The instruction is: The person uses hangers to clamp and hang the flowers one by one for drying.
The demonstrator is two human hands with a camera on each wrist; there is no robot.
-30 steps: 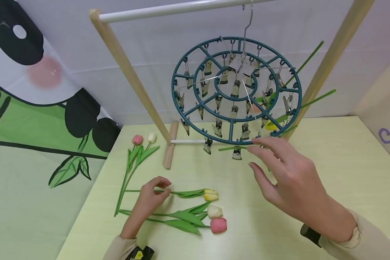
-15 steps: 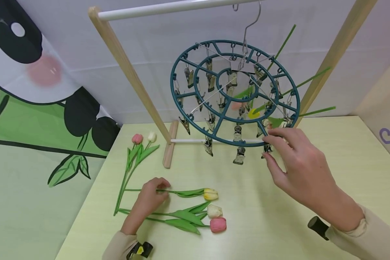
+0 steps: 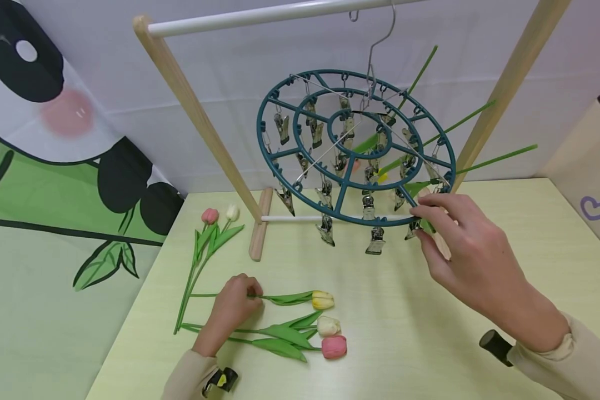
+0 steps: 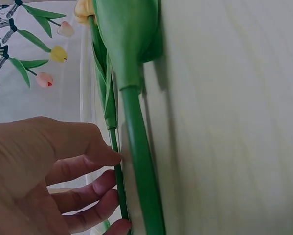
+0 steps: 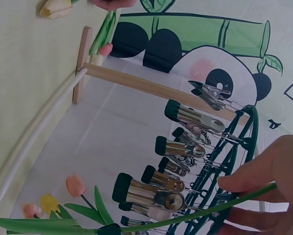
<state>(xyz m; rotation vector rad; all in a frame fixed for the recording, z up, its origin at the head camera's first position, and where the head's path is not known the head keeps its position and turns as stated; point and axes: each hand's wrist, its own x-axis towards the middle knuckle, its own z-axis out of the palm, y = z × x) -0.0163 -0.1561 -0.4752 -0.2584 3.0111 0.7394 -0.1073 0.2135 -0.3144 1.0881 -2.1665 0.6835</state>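
Note:
My left hand (image 3: 232, 305) pinches the thin green stem of a yellow tulip (image 3: 323, 300) lying on the table. Beside it lie a white tulip (image 3: 328, 326) and a pink tulip (image 3: 334, 347). My right hand (image 3: 480, 266) grips the near right rim of a dark teal round clip hanger (image 3: 347, 178), thumb below and fingers above. Metal clips (image 5: 148, 196) dangle from its rings. Tulips hang flower-down from its right side, among them a yellow one (image 4: 58, 54) and a pinkish one (image 5: 75, 185); their stems (image 3: 460, 130) stick out to the right.
The hanger's hook (image 3: 380, 41) hangs on a white rod (image 3: 275, 16) between wooden posts (image 3: 200, 122). A wooden foot (image 3: 261, 228) and a white lower bar (image 3: 292, 218) stand on the table (image 3: 380, 355). A pink tulip (image 3: 210, 216) and a white tulip (image 3: 232, 212) lie at left.
My right hand has closed on the hanger's rim and shifted right. The hanger has turned and tilted, its hanging tulips swinging along. My left fingers have come down onto the yellow tulip's stem.

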